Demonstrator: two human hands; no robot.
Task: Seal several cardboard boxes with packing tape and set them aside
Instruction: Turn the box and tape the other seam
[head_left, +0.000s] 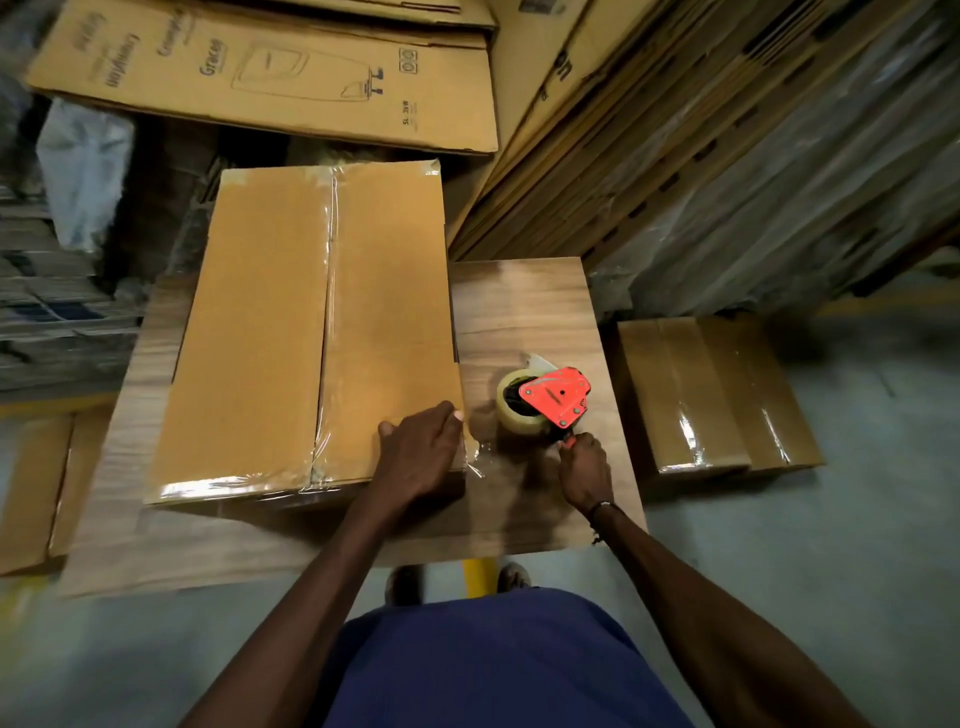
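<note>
**Taped Box on the Table, Dispenser in Your Right Hand**

While your left hand (422, 453) lies on the near right corner of the big cardboard box (306, 332), fingers bent over its edge, your right hand (583, 467) grips the handle of the red tape dispenser (550, 397), which rests on the wooden table (524, 312) just beside the box. That handle is almost wholly hidden in your fist. Clear tape runs along the box's middle seam and near edge, and a loose strip hangs off the corner under your left hand. A second taped box (711, 395) sits on the floor to the right. Flattened cartons (260, 67) lean behind; one reads "Graceo", the rest of its print too blurred to read. Another box (31, 493) at left is cut off.
</note>
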